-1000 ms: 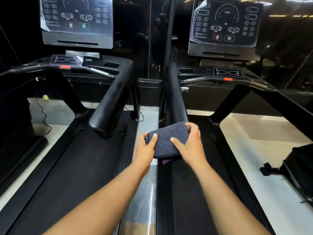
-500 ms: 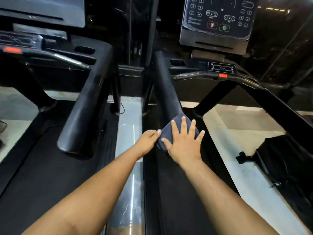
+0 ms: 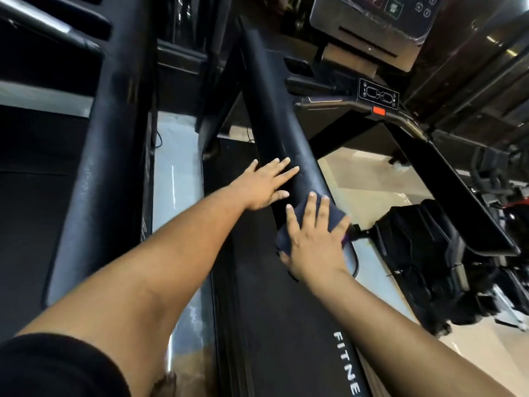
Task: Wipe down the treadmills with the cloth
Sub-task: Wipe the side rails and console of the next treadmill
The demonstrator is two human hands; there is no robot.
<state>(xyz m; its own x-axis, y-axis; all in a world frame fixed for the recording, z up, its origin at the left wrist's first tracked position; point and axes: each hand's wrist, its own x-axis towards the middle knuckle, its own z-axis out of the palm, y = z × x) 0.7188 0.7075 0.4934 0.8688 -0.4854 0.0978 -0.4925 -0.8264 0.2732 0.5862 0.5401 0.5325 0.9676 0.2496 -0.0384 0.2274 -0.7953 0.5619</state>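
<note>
Black metal and dark rubber fill most of what we see, looking down from head height over two treadmills standing side by side. Far left, the broad handrail of the left treadmill (image 3: 106,156) runs away from us, its surface dusty and scuffed. Just right of it, a pale strip of floor (image 3: 177,167) shows between the two machines.

Our left arm reaches forward across the middle. Our left hand (image 3: 262,184) lies flat with its fingers straight and slightly spread, resting on the left side of the slanted black handrail of the right treadmill (image 3: 274,116). It holds nothing.

Just right of it and a little nearer to us, our right hand (image 3: 312,236) presses down with straight fingers on the cloth (image 3: 333,220), a dark blue folded piece lying over the near end of that same handrail. The cloth shows beyond our fingertips and to the left of our palm. The two hands are near each other but apart.

Below our hands the black belt deck (image 3: 272,325) of the right treadmill stretches toward us, with white letters reading "FITNE" on its right side rail.

Upper right, we see the lower edge of the console (image 3: 369,27), a small control panel (image 3: 378,94) and a red tab (image 3: 379,111) under it. Far right, beyond the machine's other handrail, dark blurred gear sits on the pale floor.
</note>
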